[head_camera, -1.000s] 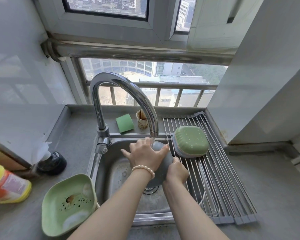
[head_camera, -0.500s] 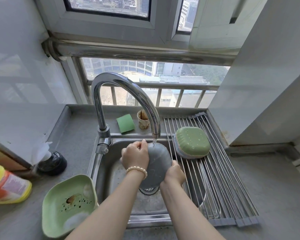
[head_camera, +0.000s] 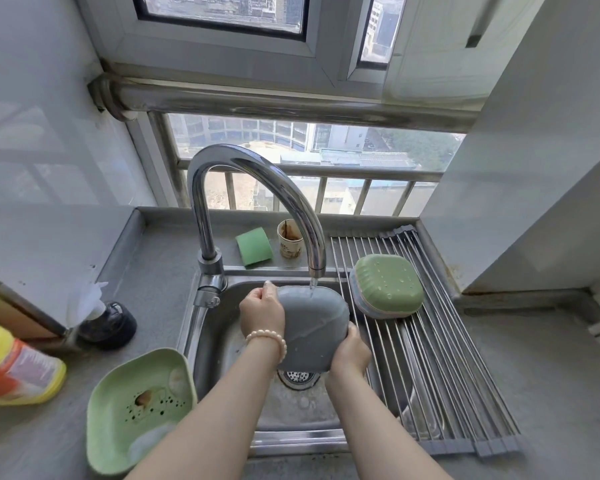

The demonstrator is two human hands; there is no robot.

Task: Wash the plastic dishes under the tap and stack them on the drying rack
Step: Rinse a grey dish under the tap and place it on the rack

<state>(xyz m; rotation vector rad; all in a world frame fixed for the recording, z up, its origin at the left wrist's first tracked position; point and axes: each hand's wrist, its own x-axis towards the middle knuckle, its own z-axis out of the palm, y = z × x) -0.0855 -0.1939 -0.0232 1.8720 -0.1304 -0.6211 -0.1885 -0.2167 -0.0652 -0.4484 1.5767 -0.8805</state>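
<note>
Right now both hands hold a grey dish (head_camera: 312,327) over the sink (head_camera: 222,341), just under the tap (head_camera: 257,188). A thin line of water falls from the tap's end onto the top edge of the dish. The dish is tipped up w/ its back facing us. The left hand (head_camera: 262,311) has its fingers curled on the dish's upper left edge, so that grip is closed on the dish. It has a bead bracelet (head_camera: 267,339) at the wrist. The right hand (head_camera: 350,351) grips the lower right edge, fingers wrapped under it.

To the right, a drying rack (head_camera: 430,358) of metal bars lies across the sink and the desk (head_camera: 534,393). On its back part sits a green dish (head_camera: 388,285), upside down on at least 1 other dish, wet w/ drops.

On the left of the desk, near the sink's front corner, lies a light green dish (head_camera: 136,403) w/ dark specks and a brown bit in it. Farther left is a yellow bottle (head_camera: 18,372), lying on its side. Behind the tap are a green sponge (head_camera: 253,245) and a stained paper cup (head_camera: 290,239).
</note>
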